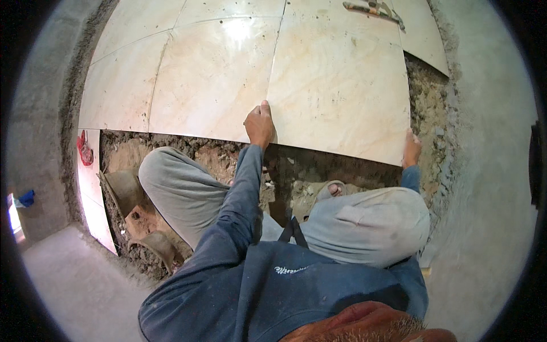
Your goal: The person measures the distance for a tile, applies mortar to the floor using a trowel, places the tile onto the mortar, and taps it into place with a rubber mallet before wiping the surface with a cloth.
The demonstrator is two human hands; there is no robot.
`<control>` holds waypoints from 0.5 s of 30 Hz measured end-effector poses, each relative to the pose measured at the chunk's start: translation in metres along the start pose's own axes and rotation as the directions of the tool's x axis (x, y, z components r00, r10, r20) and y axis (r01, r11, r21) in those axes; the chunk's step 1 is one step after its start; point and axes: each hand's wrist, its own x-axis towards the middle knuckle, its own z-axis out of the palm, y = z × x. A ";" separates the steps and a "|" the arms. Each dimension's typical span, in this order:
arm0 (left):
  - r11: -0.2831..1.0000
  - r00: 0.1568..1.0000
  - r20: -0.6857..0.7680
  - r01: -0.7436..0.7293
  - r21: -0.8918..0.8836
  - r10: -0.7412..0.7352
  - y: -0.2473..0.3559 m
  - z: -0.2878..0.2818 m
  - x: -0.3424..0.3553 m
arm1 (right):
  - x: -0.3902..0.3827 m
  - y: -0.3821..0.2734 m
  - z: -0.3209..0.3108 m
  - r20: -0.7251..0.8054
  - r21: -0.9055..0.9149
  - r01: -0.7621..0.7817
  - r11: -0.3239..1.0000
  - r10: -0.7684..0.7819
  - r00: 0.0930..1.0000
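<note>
Cream tile: flat before the bent knees, bare earth along its near and right edges.
Left hand: on the tile's near-left corner; how its grip closes, cannot tell.
Right hand: grip holding the tile's right edge, by the near corner.
Hammer: toward the tile's far-right side.
Red bundle: well left of the tile.

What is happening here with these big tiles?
A person is handling a large cream tile: the left hand is by its near left corner, at the seam with the neighbouring tile; the right hand is at the near right corner. More tiles lie beyond and to the left. Rough earth shows along its near and right edges. A hammer lies at the far right.
</note>
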 end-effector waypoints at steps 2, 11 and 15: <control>0.999 1.000 0.007 -0.013 0.030 0.013 0.006 -0.009 -0.008 | -0.011 -0.012 -0.002 0.050 -0.005 0.003 1.000 -0.002 0.999; 0.991 0.997 0.078 -0.005 0.134 -0.005 0.009 -0.011 -0.014 | 0.004 0.015 -0.002 0.057 0.035 0.022 0.999 -0.023 0.998; 0.951 0.988 0.147 -0.088 0.296 0.045 0.024 -0.020 -0.011 | 0.025 0.021 -0.003 0.085 -0.001 0.024 1.000 -0.023 0.996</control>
